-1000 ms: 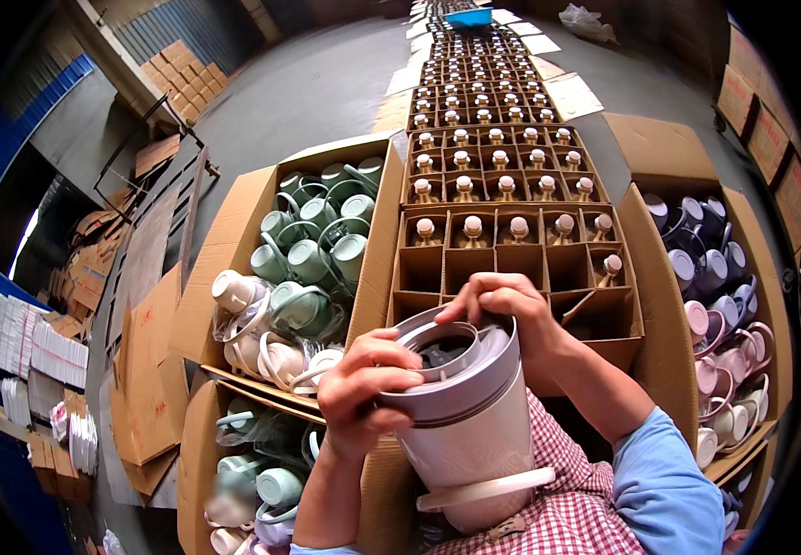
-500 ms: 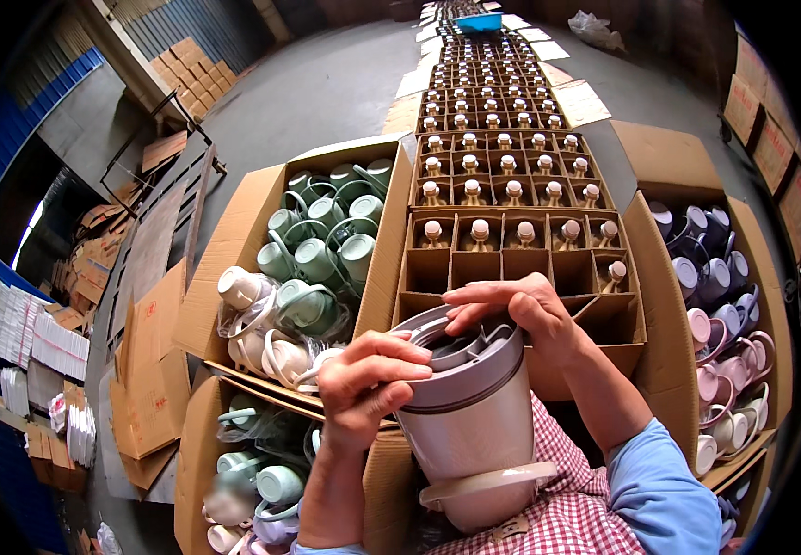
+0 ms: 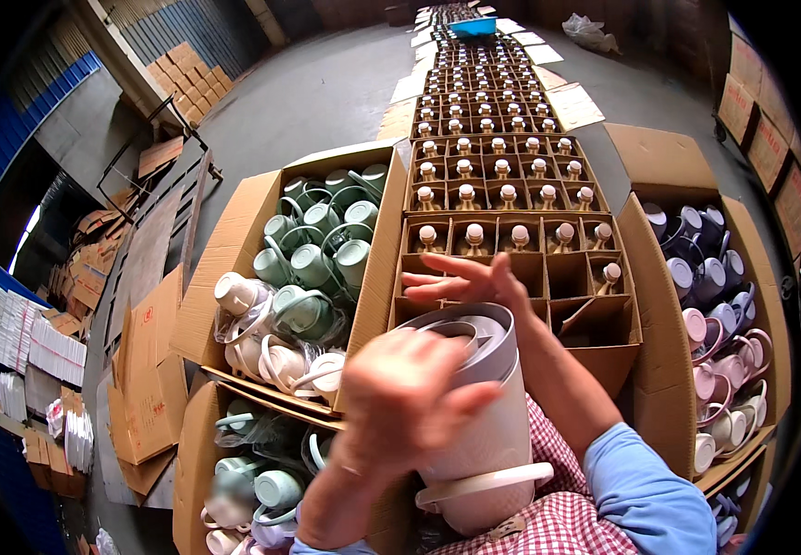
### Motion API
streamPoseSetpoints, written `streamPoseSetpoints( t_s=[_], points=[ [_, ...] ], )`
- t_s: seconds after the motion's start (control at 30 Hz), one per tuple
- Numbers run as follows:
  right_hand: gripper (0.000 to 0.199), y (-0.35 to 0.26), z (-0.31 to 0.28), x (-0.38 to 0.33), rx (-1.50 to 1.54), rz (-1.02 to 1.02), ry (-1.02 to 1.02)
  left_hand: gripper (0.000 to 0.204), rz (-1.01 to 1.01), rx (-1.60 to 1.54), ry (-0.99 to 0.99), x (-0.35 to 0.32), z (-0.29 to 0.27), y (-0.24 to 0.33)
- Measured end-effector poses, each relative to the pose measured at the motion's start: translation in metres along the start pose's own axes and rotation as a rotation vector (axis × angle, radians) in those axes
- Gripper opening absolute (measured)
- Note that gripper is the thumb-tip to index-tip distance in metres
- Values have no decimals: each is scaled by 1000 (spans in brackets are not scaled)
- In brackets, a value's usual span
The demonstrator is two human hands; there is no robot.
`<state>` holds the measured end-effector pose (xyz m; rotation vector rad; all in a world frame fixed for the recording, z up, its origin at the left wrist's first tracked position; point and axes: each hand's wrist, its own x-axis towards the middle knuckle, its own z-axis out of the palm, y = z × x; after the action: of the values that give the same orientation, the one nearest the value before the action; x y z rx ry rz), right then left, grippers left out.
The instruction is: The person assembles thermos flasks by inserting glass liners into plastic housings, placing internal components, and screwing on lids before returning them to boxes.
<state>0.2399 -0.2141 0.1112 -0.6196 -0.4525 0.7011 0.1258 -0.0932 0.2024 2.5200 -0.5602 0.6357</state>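
Note:
A tall white plastic container [image 3: 479,435] with a grey upper rim and a pale loop handle near its lower end stands against my checked apron. Grey curved parts show inside its open top. My left hand [image 3: 400,398] is smeared by motion over the left side of the container, its thumb across the front; whether its fingers grip anything cannot be made out. My right hand [image 3: 479,277] is held just above the far rim, fingers stretched out and apart, with nothing in it.
A divided carton [image 3: 521,264] of white-capped bottles lies ahead, with a long row of similar cartons behind it. A box [image 3: 377,305] of green and cream handled vessels stands left; another box [image 3: 650,370] of purple, pink and cream ones stands right. Flattened cardboard [image 3: 155,388] leans farther left.
My left hand has moved from the left rim in over the container's front. My right hand has lifted off the rim and its fingers have straightened. The rim's upper grey part sits differently.

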Motion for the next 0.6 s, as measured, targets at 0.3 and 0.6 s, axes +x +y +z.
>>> streamPoseSetpoints(
  t_s=[0.3,0.6],
  points=[
    [96,-16,-20,-11,-492,-156,-301,47,-47,-381,-31,-23,1,-37],
    [94,-18,-8,-12,-647,-177,-369,30,110,-538,130,-25,6,-44]
  ],
)
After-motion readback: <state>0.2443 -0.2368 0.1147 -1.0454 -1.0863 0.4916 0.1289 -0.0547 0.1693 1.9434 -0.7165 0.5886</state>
